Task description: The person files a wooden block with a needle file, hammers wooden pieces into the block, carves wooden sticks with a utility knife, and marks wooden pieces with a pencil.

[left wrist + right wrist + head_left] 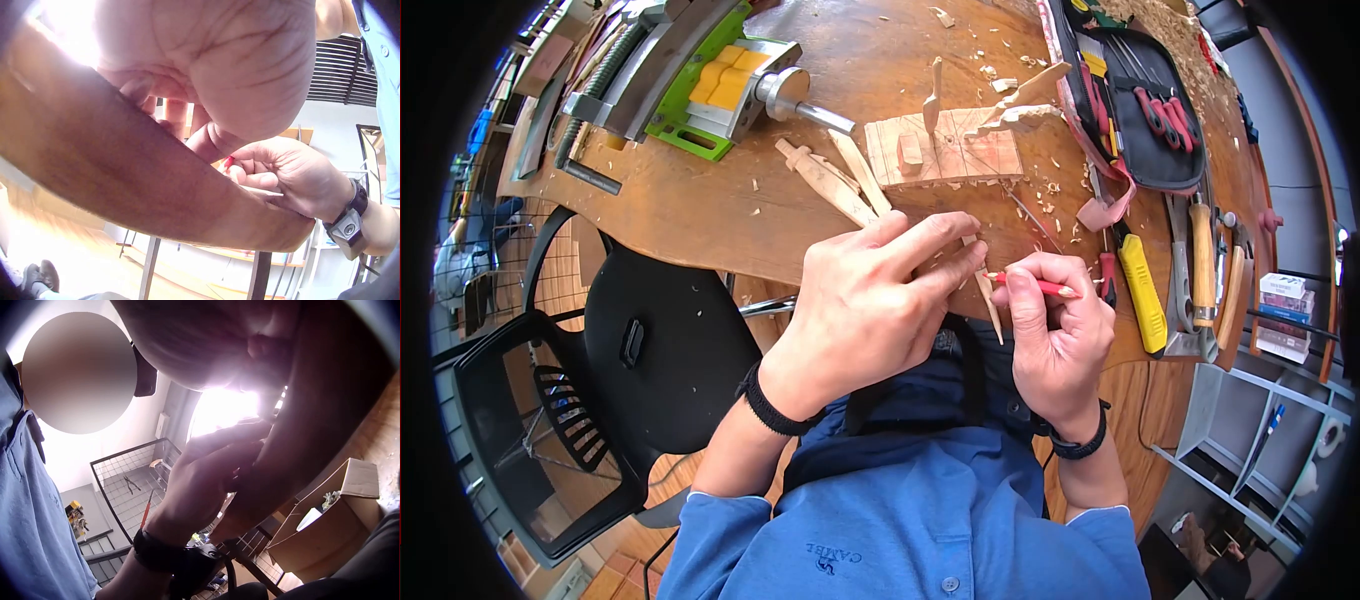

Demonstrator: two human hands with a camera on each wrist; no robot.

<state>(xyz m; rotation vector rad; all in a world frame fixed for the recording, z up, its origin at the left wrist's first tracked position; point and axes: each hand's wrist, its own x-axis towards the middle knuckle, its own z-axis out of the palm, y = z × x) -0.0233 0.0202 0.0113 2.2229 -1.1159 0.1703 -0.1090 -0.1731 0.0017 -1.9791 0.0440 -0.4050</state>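
Note:
Above the front edge of the wooden table [700, 240], my left hand [870, 295] holds a thin, tapered wooden strip [991, 308] by its upper part, the fingers covering some of it. The strip's pointed end sticks out toward my body. My right hand [1060, 330] pinches a red pencil [1052, 288] between thumb and fingers, one end right beside the strip. In the left wrist view, the left palm [250, 81] is over the table edge, with the right hand [300, 172] beyond it. The left hand [194, 481] appears backlit in the right wrist view.
Ahead lie a wooden block [990, 150] with upright pegs and a carved wooden piece [825, 185], among shavings. A vise [770, 95] stands at left. On the right are a tool case [1185, 165], a yellow utility knife [1141, 290] and a wooden-handled tool [1202, 265]. A black chair [660, 320] stands left.

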